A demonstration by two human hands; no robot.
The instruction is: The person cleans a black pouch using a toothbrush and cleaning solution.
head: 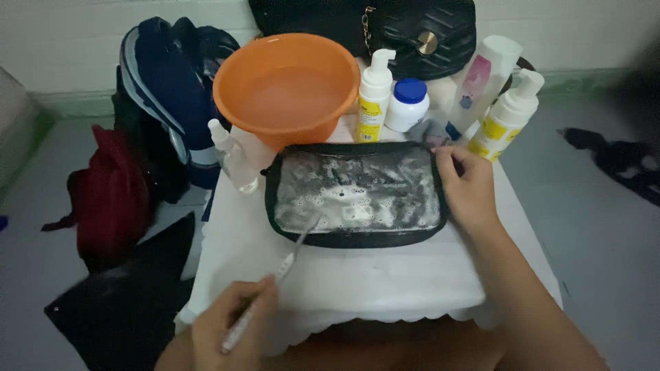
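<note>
A black pouch (357, 237) lies flat on the white-covered table (371, 282), its top face coated in white foam (357, 192). My left hand (230, 326) grips a thin toothbrush (289, 264) near the table's front edge, and the brush head touches the foam at the pouch's lower left. My right hand (467, 189) rests on the pouch's right end, fingers pressing its upper right corner.
An orange basin (285, 86) with water stands behind the pouch. Two foam pump bottles (373, 96) (505, 117), a small white jar with a blue lid (407, 103), a tall white bottle (481, 79) and a small spray bottle (234, 158) surround it. A black quilted handbag (385, 27) sits at the back. A navy backpack (172, 89) and a red bag (110, 199) lie on the floor at left.
</note>
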